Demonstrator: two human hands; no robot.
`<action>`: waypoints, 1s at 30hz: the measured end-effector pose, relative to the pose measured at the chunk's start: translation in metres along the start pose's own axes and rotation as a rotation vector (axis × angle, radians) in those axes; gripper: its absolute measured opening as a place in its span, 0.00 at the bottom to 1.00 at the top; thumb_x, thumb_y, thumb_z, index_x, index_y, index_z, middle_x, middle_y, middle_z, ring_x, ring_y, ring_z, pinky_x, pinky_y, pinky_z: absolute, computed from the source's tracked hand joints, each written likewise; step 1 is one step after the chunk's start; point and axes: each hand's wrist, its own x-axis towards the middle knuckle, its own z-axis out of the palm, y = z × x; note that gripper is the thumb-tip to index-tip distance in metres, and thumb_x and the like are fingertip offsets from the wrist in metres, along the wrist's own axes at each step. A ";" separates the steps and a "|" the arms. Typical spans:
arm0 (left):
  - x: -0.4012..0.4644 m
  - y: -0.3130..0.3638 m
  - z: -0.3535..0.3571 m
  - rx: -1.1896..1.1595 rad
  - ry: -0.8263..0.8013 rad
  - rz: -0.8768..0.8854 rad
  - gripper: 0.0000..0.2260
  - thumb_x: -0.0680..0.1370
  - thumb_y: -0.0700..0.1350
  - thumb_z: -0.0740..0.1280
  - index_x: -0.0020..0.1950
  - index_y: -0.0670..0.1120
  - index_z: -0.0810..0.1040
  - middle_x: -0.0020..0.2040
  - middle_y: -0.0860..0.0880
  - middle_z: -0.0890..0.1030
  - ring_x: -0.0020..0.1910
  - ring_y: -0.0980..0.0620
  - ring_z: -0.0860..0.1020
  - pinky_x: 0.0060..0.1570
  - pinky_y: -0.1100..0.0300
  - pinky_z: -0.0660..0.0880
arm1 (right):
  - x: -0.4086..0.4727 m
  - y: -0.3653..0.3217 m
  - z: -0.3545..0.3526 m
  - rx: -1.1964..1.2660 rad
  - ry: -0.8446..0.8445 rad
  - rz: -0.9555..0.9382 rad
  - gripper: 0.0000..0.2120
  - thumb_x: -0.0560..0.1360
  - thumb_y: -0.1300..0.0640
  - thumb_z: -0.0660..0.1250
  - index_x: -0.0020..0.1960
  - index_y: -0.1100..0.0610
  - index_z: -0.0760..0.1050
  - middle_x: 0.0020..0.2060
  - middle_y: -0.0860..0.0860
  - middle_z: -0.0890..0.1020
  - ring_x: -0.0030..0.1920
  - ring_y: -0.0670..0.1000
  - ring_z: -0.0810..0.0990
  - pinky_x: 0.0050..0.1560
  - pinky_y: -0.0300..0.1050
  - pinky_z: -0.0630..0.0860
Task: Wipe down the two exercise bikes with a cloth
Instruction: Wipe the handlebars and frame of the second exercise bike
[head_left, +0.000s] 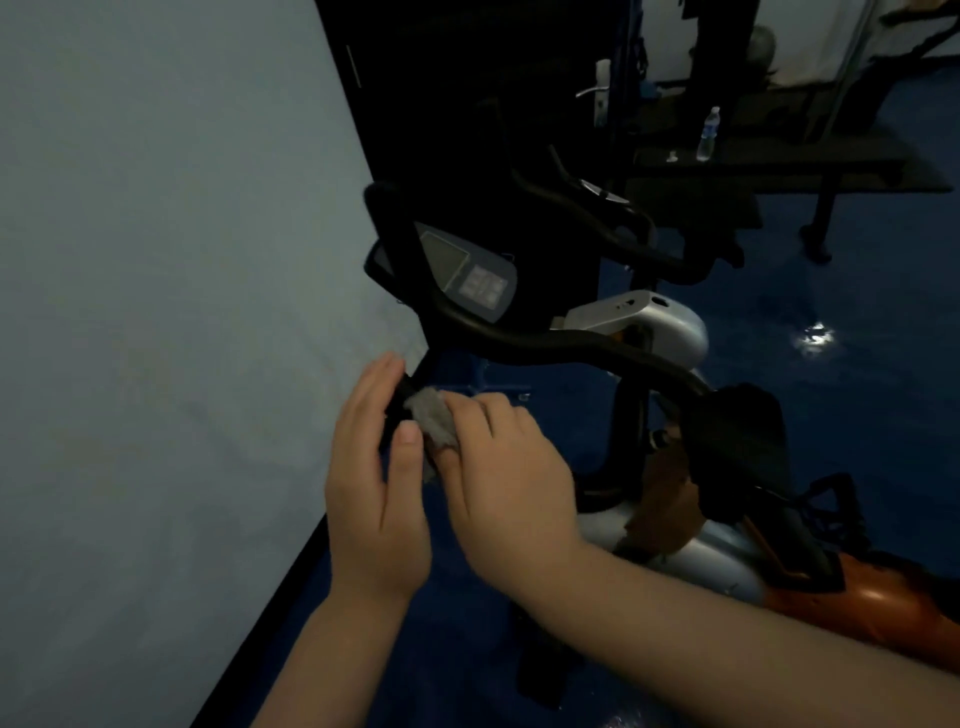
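Observation:
The nearer exercise bike (571, 348) stands in front of me with a black curved handlebar and a grey console (470, 273). My left hand (376, 499) wraps the left end of the handlebar, thumb on top. My right hand (498, 478) presses a small grey cloth (434, 418) against that same grip end. The bike's black saddle (748, 441) and orange-and-silver body (852, 597) lie to the right. A second bike (654, 317) with a silver housing and black handlebar stands just behind the first.
A pale wall (156, 312) runs close along the left with a black skirting. A dark door with a metal handle (597, 93) is behind the bikes. A black bench (779, 171) at the back right carries a water bottle (707, 134). The floor (831, 395) is glossy blue.

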 end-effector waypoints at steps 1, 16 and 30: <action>0.001 0.002 -0.004 -0.044 -0.001 -0.036 0.19 0.82 0.48 0.54 0.72 0.48 0.68 0.70 0.57 0.71 0.70 0.60 0.68 0.67 0.64 0.66 | 0.010 -0.007 0.003 0.046 -0.013 0.011 0.16 0.80 0.48 0.53 0.64 0.52 0.69 0.53 0.50 0.76 0.49 0.51 0.74 0.44 0.44 0.70; -0.009 -0.002 -0.034 -0.403 -0.100 -0.187 0.19 0.80 0.47 0.54 0.71 0.50 0.68 0.67 0.61 0.74 0.67 0.63 0.70 0.60 0.73 0.68 | 0.008 -0.014 0.018 -0.113 0.143 -0.258 0.29 0.73 0.64 0.67 0.72 0.52 0.66 0.72 0.55 0.66 0.63 0.59 0.69 0.58 0.56 0.74; -0.099 0.002 0.008 -0.252 -0.465 -0.281 0.17 0.78 0.55 0.57 0.66 0.68 0.67 0.68 0.71 0.68 0.69 0.68 0.65 0.64 0.76 0.62 | -0.113 0.068 -0.018 -0.151 0.098 0.165 0.32 0.74 0.67 0.66 0.74 0.50 0.61 0.72 0.52 0.65 0.69 0.55 0.65 0.68 0.44 0.62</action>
